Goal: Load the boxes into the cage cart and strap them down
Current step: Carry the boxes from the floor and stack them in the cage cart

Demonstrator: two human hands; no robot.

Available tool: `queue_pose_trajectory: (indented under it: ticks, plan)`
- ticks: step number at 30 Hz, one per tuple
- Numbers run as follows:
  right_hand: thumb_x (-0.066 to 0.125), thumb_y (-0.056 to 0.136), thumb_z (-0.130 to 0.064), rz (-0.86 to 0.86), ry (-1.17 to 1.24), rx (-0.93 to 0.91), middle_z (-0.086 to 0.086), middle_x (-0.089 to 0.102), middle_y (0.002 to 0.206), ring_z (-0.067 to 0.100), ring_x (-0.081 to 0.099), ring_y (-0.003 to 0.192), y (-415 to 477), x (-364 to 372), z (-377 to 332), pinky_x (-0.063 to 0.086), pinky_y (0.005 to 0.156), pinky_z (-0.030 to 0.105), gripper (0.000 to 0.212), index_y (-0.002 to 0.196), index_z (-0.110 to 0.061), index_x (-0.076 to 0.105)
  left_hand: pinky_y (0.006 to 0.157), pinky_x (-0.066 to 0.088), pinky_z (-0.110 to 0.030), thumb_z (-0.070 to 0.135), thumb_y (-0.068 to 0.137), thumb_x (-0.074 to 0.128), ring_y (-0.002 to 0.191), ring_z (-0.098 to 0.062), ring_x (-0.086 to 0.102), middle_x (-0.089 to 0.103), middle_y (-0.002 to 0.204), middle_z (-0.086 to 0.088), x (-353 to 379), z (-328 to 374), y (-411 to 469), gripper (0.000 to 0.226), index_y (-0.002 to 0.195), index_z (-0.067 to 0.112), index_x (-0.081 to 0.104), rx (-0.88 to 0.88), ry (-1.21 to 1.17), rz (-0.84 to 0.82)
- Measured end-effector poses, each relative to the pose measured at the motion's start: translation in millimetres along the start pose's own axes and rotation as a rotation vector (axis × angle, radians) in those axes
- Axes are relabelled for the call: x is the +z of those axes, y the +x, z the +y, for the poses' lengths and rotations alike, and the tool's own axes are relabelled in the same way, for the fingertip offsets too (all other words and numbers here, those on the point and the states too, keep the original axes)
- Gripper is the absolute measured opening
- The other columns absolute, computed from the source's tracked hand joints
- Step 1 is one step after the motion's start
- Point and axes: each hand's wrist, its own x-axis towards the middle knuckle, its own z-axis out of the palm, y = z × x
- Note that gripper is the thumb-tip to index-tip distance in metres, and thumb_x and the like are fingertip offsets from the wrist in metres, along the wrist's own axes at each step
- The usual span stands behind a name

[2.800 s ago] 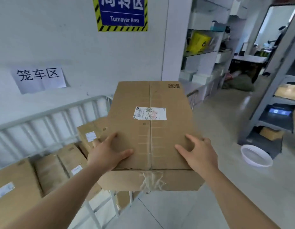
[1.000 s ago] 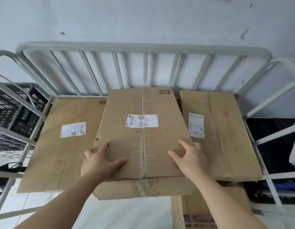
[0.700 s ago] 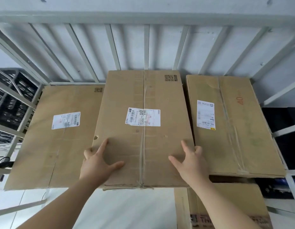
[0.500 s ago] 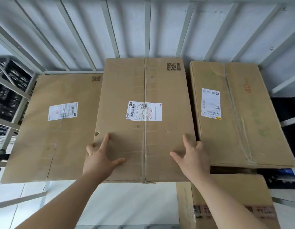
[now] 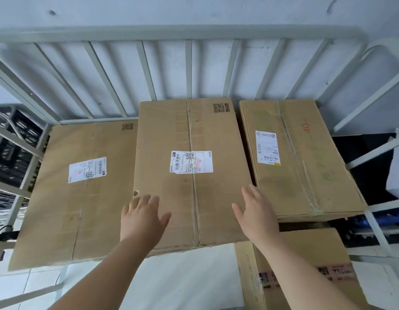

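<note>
Our left hand [image 5: 141, 217] and right hand [image 5: 255, 214] are both open over the near end of the middle box [image 5: 165, 139]. The fingers are straight and a little spread, and neither hand holds anything. We cannot tell whether the palms press on the cardboard or hover just above it, as the fingertips are blurred.

The left hand is at the box's left edge and the right hand at its right edge. Between them runs the taped seam [image 5: 195, 198] of the lid. Beyond our fingertips, in the middle of the lid, a white shipping label [image 5: 192, 161] sits across that seam. The box lies flat inside the cage cart [image 5: 189, 35], with its far end close to the barred back wall.

Outside the left hand lies the left box [image 5: 77, 209], right against the middle one, and its top appears to sit lower. Outside the right hand lies the right box [image 5: 306, 175], marked 40 in orange, with a thin dark gap between it and the box under our hands. Below the right wrist and lower down stands another box [image 5: 317, 247] with print on its side. Past the cart's left bars, well off from the left hand, we see black crates [image 5: 12, 139].
</note>
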Motion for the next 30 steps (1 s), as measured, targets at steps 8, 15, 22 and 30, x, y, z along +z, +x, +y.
queue_pose_trajectory:
  ticks: [8,15,22,30]
  plan:
    - [0.048,0.096,-0.033,0.183,0.029,-0.01,0.003,0.062,0.105,0.025,0.057,0.104,-72.0,-116.6,-21.1,0.044,0.081,0.032,0.029,0.11,-0.01,0.058,0.086,0.038,-0.031,0.045,0.093,0.046,0.107,-0.02,0.056,0.062,0.116,0.007,-121.0,36.4,-56.6,0.035,0.116,0.023,0.061,0.285,-0.003,0.216]
    - [0.045,0.098,-0.036,0.341,0.074,0.036,0.006,0.061,0.124,0.022,0.054,0.116,-171.4,-216.5,-11.8,0.043,0.1,0.033,0.04,0.125,-0.009,0.056,0.093,0.038,-0.033,0.045,0.093,0.047,0.111,-0.023,0.054,0.062,0.122,0.005,-207.7,91.1,-137.9,0.036,0.117,0.023,0.063,0.501,-0.017,0.324]
    - [0.044,0.098,-0.038,0.49,0.027,0.141,0.003,0.059,0.126,0.018,0.051,0.121,-284.9,-288.1,43.5,0.04,0.1,0.029,0.043,0.127,-0.009,0.055,0.099,0.032,-0.03,0.048,0.095,0.039,0.118,-0.019,0.049,0.058,0.126,0.008,-256.4,178.5,-229.4,0.041,0.125,0.026,0.056,0.725,0.017,0.354]
    - [0.041,0.098,-0.039,0.603,0.045,0.384,0.002,0.053,0.134,0.018,0.046,0.126,-437.5,-315.6,157.2,0.037,0.102,0.029,0.046,0.135,-0.013,0.048,0.105,0.03,-0.034,0.049,0.096,0.036,0.124,-0.019,0.045,0.053,0.133,0.008,-241.0,306.9,-368.4,0.045,0.133,0.028,0.05,1.021,0.014,0.333]
